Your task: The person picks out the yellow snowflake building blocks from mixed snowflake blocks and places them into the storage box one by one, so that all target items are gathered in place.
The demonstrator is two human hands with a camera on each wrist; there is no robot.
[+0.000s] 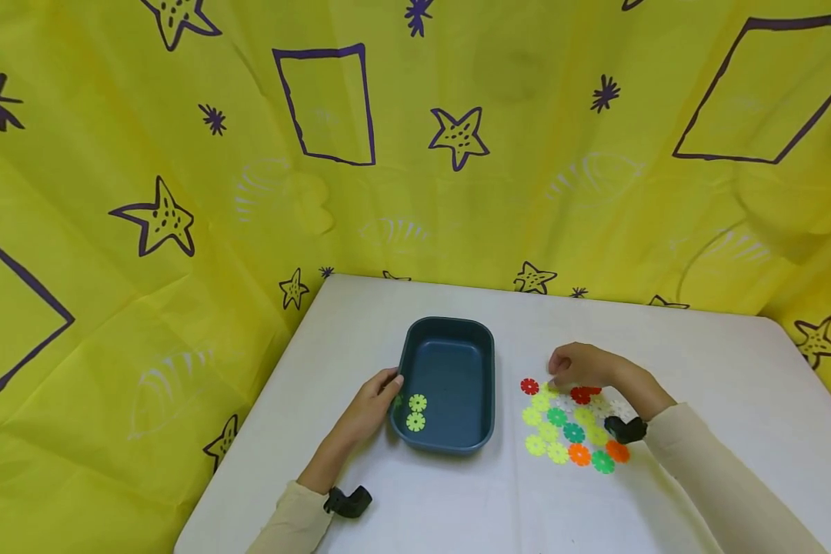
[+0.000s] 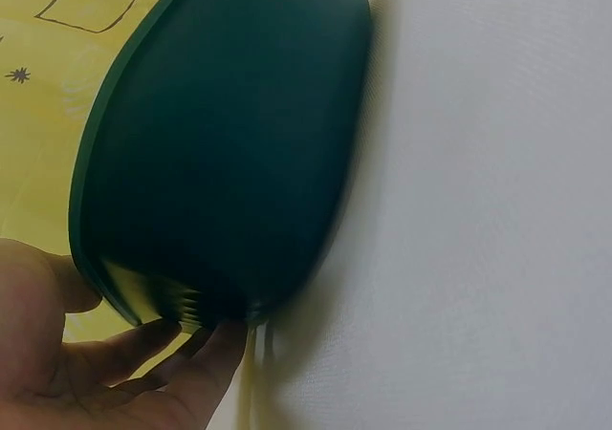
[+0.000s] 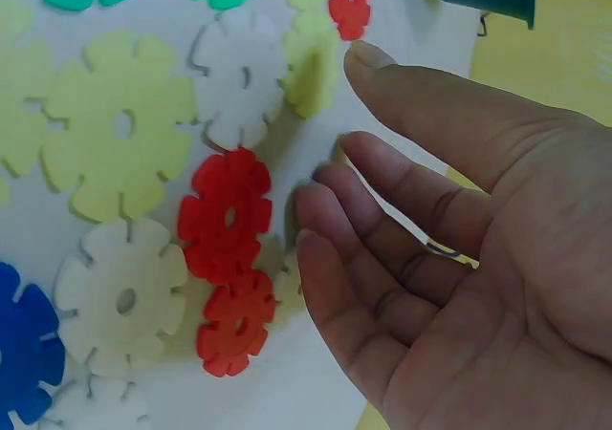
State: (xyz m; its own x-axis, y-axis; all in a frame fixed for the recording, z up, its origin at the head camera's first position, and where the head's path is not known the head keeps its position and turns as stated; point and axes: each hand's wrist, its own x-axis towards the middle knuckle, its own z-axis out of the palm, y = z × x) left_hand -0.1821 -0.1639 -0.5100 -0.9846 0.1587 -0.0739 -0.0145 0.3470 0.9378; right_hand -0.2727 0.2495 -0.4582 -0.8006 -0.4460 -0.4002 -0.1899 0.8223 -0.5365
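A dark blue-green rectangular tray [image 1: 453, 385] stands on the table, with two yellow-green notched plastic discs [image 1: 416, 422] lying inside near its lower left corner. My left hand [image 1: 374, 408] grips the tray's left side, the thumb at the rim and the fingers against the outer wall, as the left wrist view also shows. Right of the tray lies a group of flower-shaped discs in several colours, among them green ones [image 1: 574, 432] and orange ones [image 1: 579, 455]. Over the group's far edge, my right hand [image 3: 430, 229] has loosely bent fingers and nothing between thumb and fingertips, close to red discs [image 3: 227, 215] and a yellow one [image 3: 311, 67].
The white-covered table [image 1: 457, 508] meets a yellow patterned curtain [image 1: 415, 192] at its back and left sides. Each wrist wears a black camera band [image 1: 348, 502]. A blue disc [image 3: 24, 344] shows at the left edge of the right wrist view.
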